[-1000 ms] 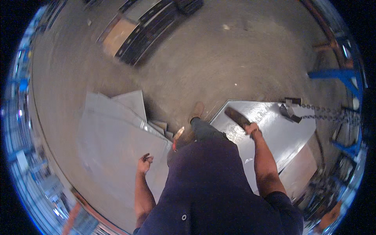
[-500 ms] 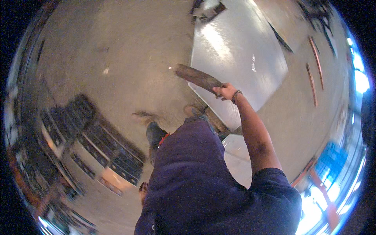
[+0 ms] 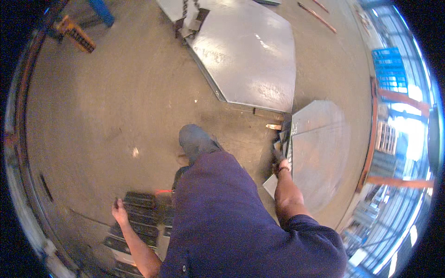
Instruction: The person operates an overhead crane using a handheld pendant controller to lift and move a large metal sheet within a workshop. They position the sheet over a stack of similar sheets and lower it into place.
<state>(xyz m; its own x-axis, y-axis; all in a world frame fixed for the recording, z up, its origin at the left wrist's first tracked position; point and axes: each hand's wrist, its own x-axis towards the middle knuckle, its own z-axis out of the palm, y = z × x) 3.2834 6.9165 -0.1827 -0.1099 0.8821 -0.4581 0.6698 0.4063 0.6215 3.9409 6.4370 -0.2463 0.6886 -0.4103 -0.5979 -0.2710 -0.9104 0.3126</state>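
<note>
My right hand [image 3: 282, 164], a dark beaded band at its wrist, is low on the right beside the smaller steel plate. It is closed around the near end of a dark flat bar [image 3: 278, 154], seen nearly end-on and blurred, its far part hard to tell from the dark pieces around it. Those small metal pieces [image 3: 283, 135] lie along the plate's left edge. My left hand [image 3: 119, 213] is out at the lower left, empty, its fingers loosely apart. Beneath and beside it, dark flat bars [image 3: 139, 200] lie in rows near the floor.
A large shiny steel plate [image 3: 252, 55] lies ahead, with chains and a clamp [image 3: 191, 25] at its left corner. The smaller grey plate [image 3: 320, 148] is to the right. An orange-yellow object [image 3: 76, 34] stands far left; copper-coloured bars [image 3: 317, 17] lie far right.
My view has turned, so the large plate lies farther ahead and the smaller plate shows at right. My right hand with the bar has dropped lower; my left hand has swung into view.
</note>
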